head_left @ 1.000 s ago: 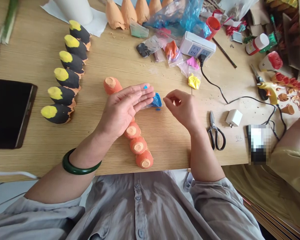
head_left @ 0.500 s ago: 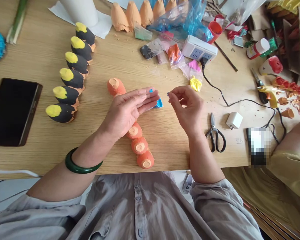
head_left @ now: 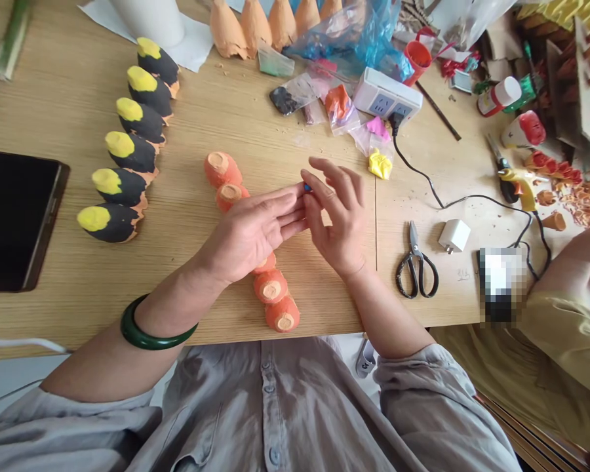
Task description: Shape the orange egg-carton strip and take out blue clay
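Note:
My left hand (head_left: 258,233) is open with its palm up and fingers stretched out flat, above a row of orange-painted egg-carton cups (head_left: 270,288). At its fingertips is a small blue piece of clay (head_left: 307,187). My right hand (head_left: 337,213) pinches that piece between thumb and index finger, its other fingers raised and spread. The two hands meet at the fingertips. Some cups of the orange row are hidden under my left hand.
A row of black cups with yellow tips (head_left: 132,147) stands left, beside a black phone (head_left: 17,219). To the right lie scissors (head_left: 415,262), a white plug adapter (head_left: 453,236) and a power strip (head_left: 387,95). Bagged clay (head_left: 380,164) lies further back. Another person's arm (head_left: 580,262) is at right.
My right hand has moved left, bringing the blue piece to my left fingertips, and its other fingers have spread. The blue packet behind my left hand is now hidden. The view has shifted slightly.

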The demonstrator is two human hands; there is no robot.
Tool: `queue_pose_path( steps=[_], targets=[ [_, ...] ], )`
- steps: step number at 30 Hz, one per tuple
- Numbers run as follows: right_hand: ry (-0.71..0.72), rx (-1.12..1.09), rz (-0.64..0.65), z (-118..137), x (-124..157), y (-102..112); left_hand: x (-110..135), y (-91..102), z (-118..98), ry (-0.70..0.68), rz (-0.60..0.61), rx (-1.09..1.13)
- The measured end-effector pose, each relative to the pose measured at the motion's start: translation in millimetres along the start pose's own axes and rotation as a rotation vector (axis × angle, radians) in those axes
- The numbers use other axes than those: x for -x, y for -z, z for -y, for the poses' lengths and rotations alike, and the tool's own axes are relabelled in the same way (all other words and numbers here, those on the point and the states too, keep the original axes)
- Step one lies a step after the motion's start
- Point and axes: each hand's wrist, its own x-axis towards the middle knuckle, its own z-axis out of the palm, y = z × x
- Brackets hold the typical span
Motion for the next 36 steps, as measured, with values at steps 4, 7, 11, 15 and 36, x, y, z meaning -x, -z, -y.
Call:
queue_pose_path(
  steps=[4,7,11,15,36],
  targets=[
    [0.235,0.037,0.156,-9.9,2.0,-8.1,-1.4,-6.7,-6.1,0.012,-0.089,0.047],
    [0.044,0.178,0.232,-7.2,-0.1,-6.5,-2.8,-9.1,-7.4,0.050,-0.112,0.031],
    [-0.013,0.237,0.352,1.1,-3.3,-3.0,-3.0,-5.9,-8.1,0.021,-0.081,0.002],
    [0.031,0.107,0.100,-15.5,0.5,-8.2,-1.6,4.6,-11.4,0.004,0.062,-0.066],
    [-0.426,-0.380,0.182,-1.4,-4.9,-5.4,-24.4,59.9,-8.7,-0.461,-0.223,-0.882]
  ],
)
